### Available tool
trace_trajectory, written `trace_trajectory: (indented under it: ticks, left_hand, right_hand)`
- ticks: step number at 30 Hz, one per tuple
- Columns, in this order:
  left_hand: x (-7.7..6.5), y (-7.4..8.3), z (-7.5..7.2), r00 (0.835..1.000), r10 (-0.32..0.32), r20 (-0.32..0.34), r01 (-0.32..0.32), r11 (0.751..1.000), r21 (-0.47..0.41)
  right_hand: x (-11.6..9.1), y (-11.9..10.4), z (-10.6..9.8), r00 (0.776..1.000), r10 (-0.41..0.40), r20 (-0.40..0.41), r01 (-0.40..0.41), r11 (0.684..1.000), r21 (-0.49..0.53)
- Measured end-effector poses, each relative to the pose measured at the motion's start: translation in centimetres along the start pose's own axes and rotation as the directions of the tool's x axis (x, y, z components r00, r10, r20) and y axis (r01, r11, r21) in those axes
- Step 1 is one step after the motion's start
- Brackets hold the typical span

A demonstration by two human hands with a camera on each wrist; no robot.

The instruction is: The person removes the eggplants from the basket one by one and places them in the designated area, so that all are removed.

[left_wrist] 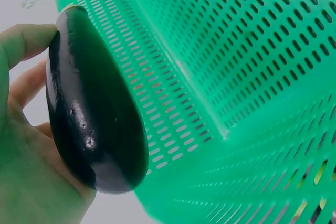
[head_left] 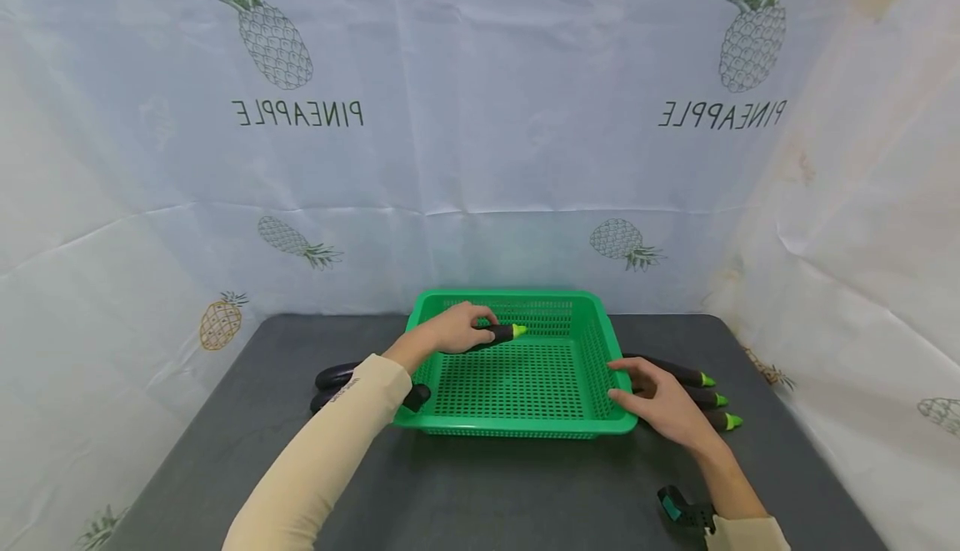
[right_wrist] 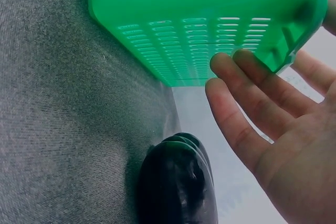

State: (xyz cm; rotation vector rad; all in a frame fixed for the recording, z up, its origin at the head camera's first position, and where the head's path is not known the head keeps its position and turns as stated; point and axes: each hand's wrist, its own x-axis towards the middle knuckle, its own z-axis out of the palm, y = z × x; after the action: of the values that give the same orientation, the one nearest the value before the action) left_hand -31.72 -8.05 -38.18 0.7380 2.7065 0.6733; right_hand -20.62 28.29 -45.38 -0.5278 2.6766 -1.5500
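Observation:
My left hand [head_left: 454,328] grips a dark eggplant [head_left: 501,333] with a bright green stem end, above the floor of a green plastic basket [head_left: 517,428]. In the left wrist view, the eggplant's glossy rounded end [left_wrist: 97,114] faces the camera, beside the perforated basket wall. At the basket's right side, my right hand [head_left: 663,401] holds the rim between thumb and fingers; the right wrist view shows several fingers [right_wrist: 252,95] beneath the rim. Right of the basket, three eggplants [head_left: 692,398] lie side by side, partly hidden by that hand.
More dark eggplants [head_left: 333,376] lie on the grey table [head_left: 517,493] left of the basket, partly covered by the left sleeve. A white curtain with pineapple prints [head_left: 480,159] stands behind the table and along its sides. A black wrist strap [head_left: 684,511] sits at the right wrist.

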Motion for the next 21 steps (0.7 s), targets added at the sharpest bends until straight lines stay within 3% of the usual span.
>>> trace_trajectory:
  ticks: [21]
  left_hand:
    - [-3.5,1.4,-2.6,0.998,0.046,-0.043,-0.046,0.999,0.004]
  right_hand:
    - [0.1,0.2,-0.1,1.0,-0.01,-0.004,0.01,1.0,-0.022]
